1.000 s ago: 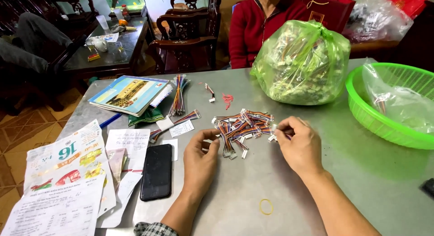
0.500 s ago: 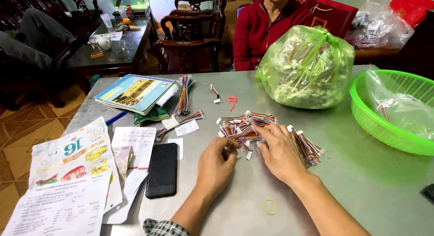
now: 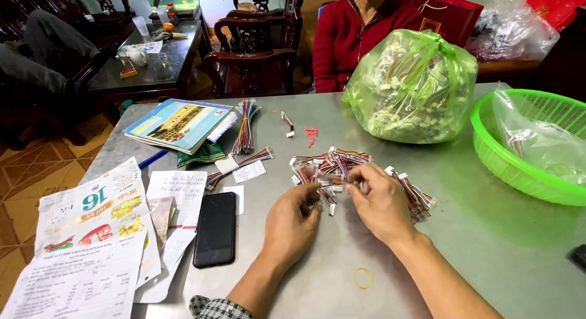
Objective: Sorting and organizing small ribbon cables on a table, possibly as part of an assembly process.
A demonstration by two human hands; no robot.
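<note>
A loose pile of short multicoloured wire harnesses with white connectors (image 3: 334,165) lies on the grey table (image 3: 488,246). My left hand (image 3: 292,224) pinches a few of these wires at the pile's near edge. My right hand (image 3: 381,202) rests on the pile's right side, fingers curled over the wires. More harnesses (image 3: 417,197) stick out from under my right hand. A yellow rubber band (image 3: 362,278) lies on the table in front of my hands.
A black phone (image 3: 216,228) and printed papers (image 3: 91,233) lie left. Wire bundles (image 3: 245,126), a booklet (image 3: 178,123), a green bag of parts (image 3: 412,87) and a green basket (image 3: 537,148) sit farther back. A person in red (image 3: 360,35) sits opposite.
Both hands drew closer together over the pile. My right hand came left from the pile's right end and settled on the wires; the view shifted slightly.
</note>
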